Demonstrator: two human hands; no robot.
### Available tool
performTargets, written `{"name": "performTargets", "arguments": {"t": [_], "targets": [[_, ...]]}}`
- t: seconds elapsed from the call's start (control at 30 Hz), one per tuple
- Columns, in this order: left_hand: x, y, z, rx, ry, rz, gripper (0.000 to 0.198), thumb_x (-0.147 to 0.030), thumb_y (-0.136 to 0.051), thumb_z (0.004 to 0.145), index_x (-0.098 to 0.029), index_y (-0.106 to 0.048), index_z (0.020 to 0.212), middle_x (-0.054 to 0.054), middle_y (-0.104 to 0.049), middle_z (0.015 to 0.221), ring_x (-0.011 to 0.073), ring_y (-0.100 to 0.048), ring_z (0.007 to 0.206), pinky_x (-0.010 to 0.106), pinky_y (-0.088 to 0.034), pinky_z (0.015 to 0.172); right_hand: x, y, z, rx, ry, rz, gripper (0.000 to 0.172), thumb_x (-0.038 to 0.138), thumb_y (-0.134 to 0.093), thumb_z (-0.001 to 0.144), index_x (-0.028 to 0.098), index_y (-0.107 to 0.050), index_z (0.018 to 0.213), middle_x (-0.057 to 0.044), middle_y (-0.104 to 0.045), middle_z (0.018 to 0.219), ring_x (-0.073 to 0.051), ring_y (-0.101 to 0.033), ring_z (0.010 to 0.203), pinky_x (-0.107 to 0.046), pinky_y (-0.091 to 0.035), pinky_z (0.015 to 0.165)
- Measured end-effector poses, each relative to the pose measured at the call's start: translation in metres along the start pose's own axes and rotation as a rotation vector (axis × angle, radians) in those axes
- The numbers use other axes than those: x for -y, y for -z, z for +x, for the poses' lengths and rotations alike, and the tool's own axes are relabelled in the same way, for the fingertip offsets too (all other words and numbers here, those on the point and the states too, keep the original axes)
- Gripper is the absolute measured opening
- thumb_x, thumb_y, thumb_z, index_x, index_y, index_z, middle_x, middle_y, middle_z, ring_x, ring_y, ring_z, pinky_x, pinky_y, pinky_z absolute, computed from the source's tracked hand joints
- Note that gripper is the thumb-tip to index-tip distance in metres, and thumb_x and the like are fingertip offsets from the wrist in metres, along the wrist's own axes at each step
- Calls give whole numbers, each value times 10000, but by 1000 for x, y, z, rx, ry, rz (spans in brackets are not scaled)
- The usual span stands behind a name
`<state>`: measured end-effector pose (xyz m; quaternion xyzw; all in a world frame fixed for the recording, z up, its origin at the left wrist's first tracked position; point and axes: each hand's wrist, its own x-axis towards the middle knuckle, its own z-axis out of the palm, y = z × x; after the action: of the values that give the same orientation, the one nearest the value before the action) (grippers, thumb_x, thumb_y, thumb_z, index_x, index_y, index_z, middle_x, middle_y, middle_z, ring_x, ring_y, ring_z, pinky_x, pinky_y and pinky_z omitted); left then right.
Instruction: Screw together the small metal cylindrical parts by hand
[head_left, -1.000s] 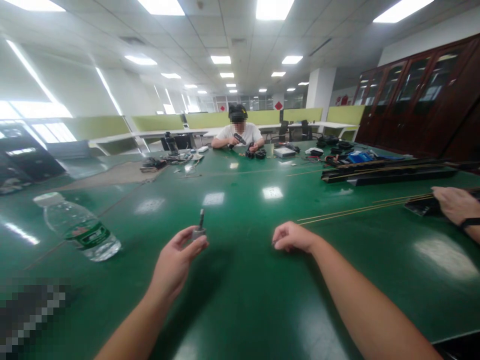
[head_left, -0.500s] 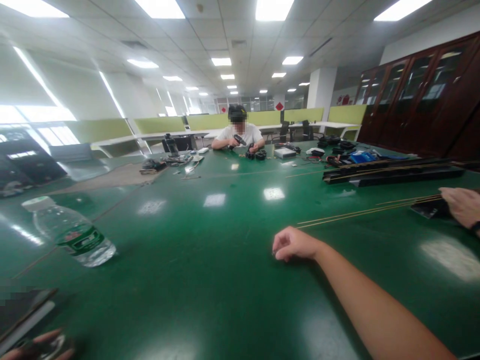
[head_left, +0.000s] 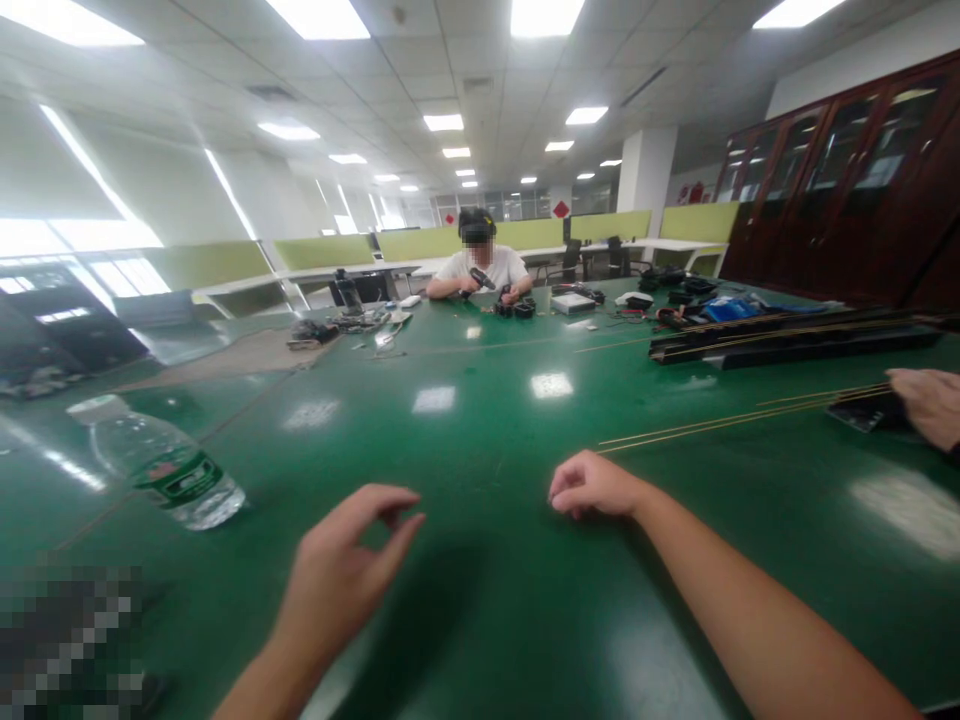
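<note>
My left hand [head_left: 341, 570] hovers over the green table [head_left: 480, 420] near its front edge, fingers curved and apart, holding nothing. My right hand [head_left: 589, 485] rests on the table a little further out, fingers curled into a loose fist; whether anything small sits inside it is hidden. A clear plastic water bottle [head_left: 157, 462] with a green label lies on its side to the left of my left hand.
Thin brass rods [head_left: 720, 422] lie across the table on the right, ending by another person's hand [head_left: 930, 405] on a dark flat part. Long black rails [head_left: 787, 340] lie beyond. A seated person [head_left: 480, 265] works at the far end among tools. A blurred-out patch [head_left: 67, 640] fills the bottom left.
My left hand held a small grey metal part a second ago, dropped to the bottom left corner, and is now back over the table with nothing in it. My right hand has barely moved.
</note>
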<state>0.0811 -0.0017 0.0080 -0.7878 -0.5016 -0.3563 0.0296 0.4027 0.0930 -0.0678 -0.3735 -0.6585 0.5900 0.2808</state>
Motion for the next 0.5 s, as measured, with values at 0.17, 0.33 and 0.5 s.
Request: {"name": "performTargets", "arguments": {"t": [0.17, 0.33, 0.5], "targets": [[-60, -101, 47, 447, -306, -115, 381, -177, -650, 787, -238, -578, 1157, 46, -613, 1084, 182, -601, 911, 281, -518, 797, 0, 0, -4, 49, 32, 6, 194, 255, -769, 630, 108, -685, 726, -1, -641, 602, -111, -555, 516, -213, -409, 497], [-71, -135, 52, 468, -360, -79, 128, -146, -530, 856, -181, -648, 892, 54, -628, 941, 178, -610, 843, 261, -505, 741, 0, 2, -4, 80, 53, -68, 194, 267, -778, 644, 104, -699, 714, 9, -633, 617, -97, -527, 539, -199, -365, 504], [-32, -76, 38, 311, -180, -121, 168, -277, -544, 895, -236, -681, 983, 25, -695, 958, 173, -656, 866, 264, -525, 795, 3, 2, -6, 42, 5, -106, 346, 329, -822, 625, 112, -743, 882, -25, -687, 657, -127, -591, 562, -220, -426, 534]]}}
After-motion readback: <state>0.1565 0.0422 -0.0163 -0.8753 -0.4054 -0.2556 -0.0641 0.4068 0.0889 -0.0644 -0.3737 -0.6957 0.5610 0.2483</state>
